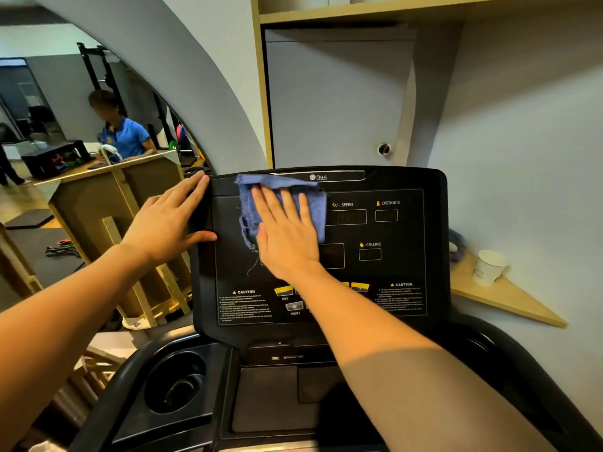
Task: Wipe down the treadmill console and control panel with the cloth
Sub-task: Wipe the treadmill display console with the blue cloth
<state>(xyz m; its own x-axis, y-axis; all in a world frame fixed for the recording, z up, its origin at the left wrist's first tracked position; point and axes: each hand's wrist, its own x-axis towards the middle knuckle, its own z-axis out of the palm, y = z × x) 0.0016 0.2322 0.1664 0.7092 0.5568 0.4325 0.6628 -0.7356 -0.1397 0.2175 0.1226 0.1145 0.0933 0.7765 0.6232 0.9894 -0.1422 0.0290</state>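
The black treadmill console (401,230) fills the middle of the view, with SPEED, DISTANCE and CALORIE displays and yellow buttons lower down. A frayed blue cloth (251,197) lies flat on the upper left of the panel. My right hand (287,233) presses flat on the cloth, fingers spread and pointing up. My left hand (169,220) grips the console's left edge, fingers behind the edge and thumb on the front face. My right forearm hides some of the lower buttons.
A black cup holder (176,383) sits at the lower left of the treadmill deck. A white paper cup (489,267) stands on a wooden corner shelf (509,298) to the right. A wooden counter (107,190) is on the left, with a person in blue behind it.
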